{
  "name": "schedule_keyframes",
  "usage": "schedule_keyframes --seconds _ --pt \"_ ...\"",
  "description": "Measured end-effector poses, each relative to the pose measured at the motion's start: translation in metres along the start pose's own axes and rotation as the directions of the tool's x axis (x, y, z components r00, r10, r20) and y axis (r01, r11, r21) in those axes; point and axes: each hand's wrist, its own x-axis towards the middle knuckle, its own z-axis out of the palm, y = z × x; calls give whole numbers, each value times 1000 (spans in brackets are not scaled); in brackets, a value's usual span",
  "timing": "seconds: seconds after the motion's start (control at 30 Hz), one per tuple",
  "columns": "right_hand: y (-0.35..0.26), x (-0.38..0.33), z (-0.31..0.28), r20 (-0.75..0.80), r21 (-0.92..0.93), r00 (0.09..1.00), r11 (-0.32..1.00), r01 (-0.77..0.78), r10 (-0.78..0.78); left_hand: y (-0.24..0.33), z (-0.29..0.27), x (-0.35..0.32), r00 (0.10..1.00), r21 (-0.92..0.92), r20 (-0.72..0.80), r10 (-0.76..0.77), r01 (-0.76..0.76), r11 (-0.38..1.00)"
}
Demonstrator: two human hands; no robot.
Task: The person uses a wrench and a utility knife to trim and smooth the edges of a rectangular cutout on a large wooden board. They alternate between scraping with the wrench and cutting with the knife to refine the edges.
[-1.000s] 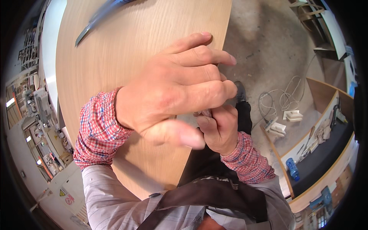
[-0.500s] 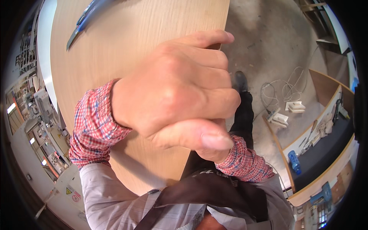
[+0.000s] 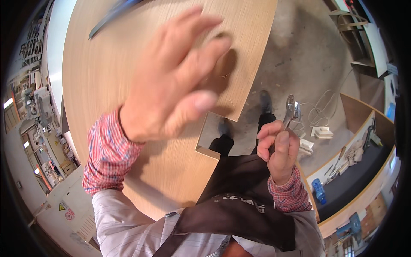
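Note:
My left hand (image 3: 175,81) hovers over the pale wood-grain board (image 3: 98,77), its fingers spread and somewhat blurred by motion. Nothing shows in it. Past the board's right edge, my right hand (image 3: 280,147) is closed around a metal wrench (image 3: 291,109) whose shiny head sticks up beyond the fingers. The board has a square notch cut into its right side, and a few fine shavings lie near that corner. At the far left of the board lies a blue tool with a narrow dark tip (image 3: 113,17), partly out of view.
On the right stands a wooden-sided cart (image 3: 342,225) with a dark mat, hand tools and a blue bottle (image 3: 319,190). A blue power tool (image 3: 351,227) sits at its near side. Loose cable (image 3: 321,111) and white blocks (image 3: 322,132) lie on the concrete floor.
My left hand has opened from a curled shape and moved up and left. The right hand, mostly hidden behind it before, is now apart at the right with the wrench showing.

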Motion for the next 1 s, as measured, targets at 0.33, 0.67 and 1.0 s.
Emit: schedule_keyframes --seconds 0.33,0.67,1.0 --pt "-6 -7 -16 -150 25 989 1000 2 1 120 16 -26 895 -298 445 -39 189 936" --pt "-23 -3 6 131 -102 985 990 -101 114 111 0 -60 959 -68 7 -283 283 957" --pt "-11 37 60 339 -282 941 952 116 -15 5 -6 14 1000 -130 17 16 -14 991"
